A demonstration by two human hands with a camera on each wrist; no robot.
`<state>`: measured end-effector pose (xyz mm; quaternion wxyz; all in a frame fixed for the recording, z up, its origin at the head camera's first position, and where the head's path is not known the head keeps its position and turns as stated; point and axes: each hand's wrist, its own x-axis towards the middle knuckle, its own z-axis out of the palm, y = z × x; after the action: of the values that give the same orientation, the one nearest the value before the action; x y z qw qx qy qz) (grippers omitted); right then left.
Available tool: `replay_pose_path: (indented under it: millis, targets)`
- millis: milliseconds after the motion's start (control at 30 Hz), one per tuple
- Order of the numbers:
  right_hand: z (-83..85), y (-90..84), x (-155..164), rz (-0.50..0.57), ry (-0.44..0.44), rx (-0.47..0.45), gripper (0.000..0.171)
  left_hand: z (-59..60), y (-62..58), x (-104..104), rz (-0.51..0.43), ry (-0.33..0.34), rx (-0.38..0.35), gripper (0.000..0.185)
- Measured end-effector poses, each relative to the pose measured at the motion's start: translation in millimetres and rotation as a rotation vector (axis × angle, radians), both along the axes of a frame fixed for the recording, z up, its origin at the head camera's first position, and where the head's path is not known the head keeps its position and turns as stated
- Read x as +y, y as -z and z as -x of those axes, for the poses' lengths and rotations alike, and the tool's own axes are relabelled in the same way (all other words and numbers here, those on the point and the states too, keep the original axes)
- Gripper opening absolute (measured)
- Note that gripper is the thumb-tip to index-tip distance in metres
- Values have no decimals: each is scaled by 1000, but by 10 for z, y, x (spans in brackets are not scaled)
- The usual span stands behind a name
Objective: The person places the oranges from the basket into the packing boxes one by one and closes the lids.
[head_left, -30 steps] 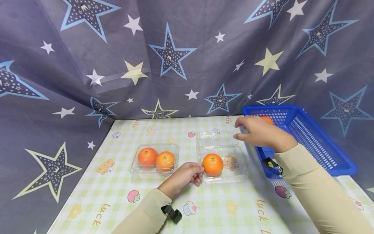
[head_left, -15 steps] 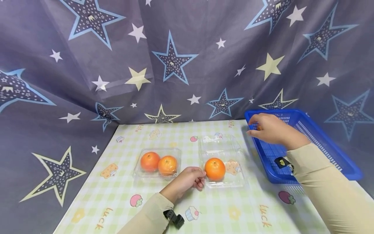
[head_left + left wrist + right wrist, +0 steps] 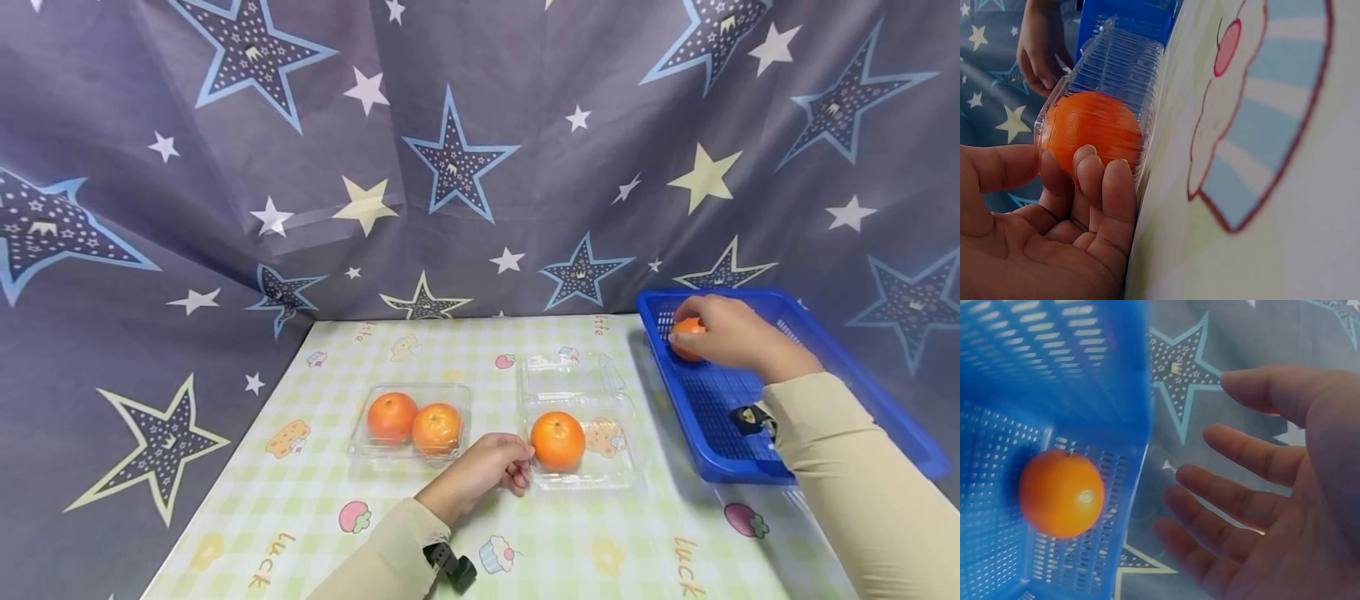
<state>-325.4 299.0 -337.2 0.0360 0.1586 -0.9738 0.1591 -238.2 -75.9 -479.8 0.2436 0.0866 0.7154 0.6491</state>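
Right hand (image 3: 723,333) reaches out over the far end of the blue basket (image 3: 862,400), fingers spread and relaxed, not gripping; in the right wrist view the palm is wide open with the basket orange (image 3: 1062,492) lying loose on the mesh, apart from the fingers. Left hand (image 3: 487,467) rests on the table (image 3: 300,533), fingers curled against the near left wall of the open clear box (image 3: 600,479), touching it beside its orange (image 3: 557,441); a real pinch cannot be told. Counts: four oranges total, one in the basket, one in the open box, two in the closed clear box (image 3: 411,454) to the left. Two clear boxes, one basket. Both sleeves beige.
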Motion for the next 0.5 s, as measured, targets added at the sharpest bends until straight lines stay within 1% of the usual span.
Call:
replay_pose_path:
  millis: [133,333,400,500]
  targets:
    - [60,64,45,23,17,-18,41,-6,22,-11,-2,-4,3,25]
    - [145,152,105,49,56,-60,44,-5,25,-23,3,-8,6,24]
    - [163,178,143,52,65,-64,45,1,25,-12,-2,-2,5,23]
    - [184,216,196,49,65,-47,44,8,22,10,-8,2,2,23]
